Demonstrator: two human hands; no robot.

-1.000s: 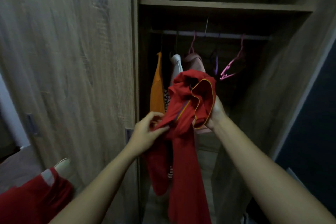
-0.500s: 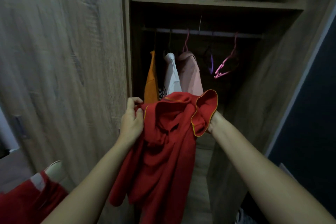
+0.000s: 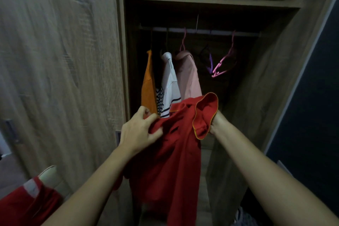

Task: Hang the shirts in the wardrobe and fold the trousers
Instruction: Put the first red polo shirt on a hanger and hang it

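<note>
A red shirt (image 3: 176, 152) with thin orange piping hangs bunched between my hands in front of the open wardrobe (image 3: 275, 88). My left hand (image 3: 139, 130) grips a fold of it near the collar, fingers curled into the cloth. My right hand (image 3: 214, 124) holds the other side, mostly hidden behind a flared red sleeve opening (image 3: 206, 113). On the rail (image 3: 201, 30) hang an orange shirt (image 3: 148, 86), a white striped shirt (image 3: 170, 82) and a pink shirt (image 3: 188, 75). An empty pink hanger (image 3: 225, 62) hangs to their right.
The wardrobe's closed wooden door (image 3: 60, 69) fills the left. A shelf (image 3: 211, 0) runs above the rail. A red garment (image 3: 27, 205) with a grey patch lies at the lower left beside a pale object. A dark panel (image 3: 315, 97) stands on the right.
Both hands have lowered and spread the red shirt, which was bunched high a second ago. My left hand shifted its hold from the shirt's top edge onto a fold nearer the middle.
</note>
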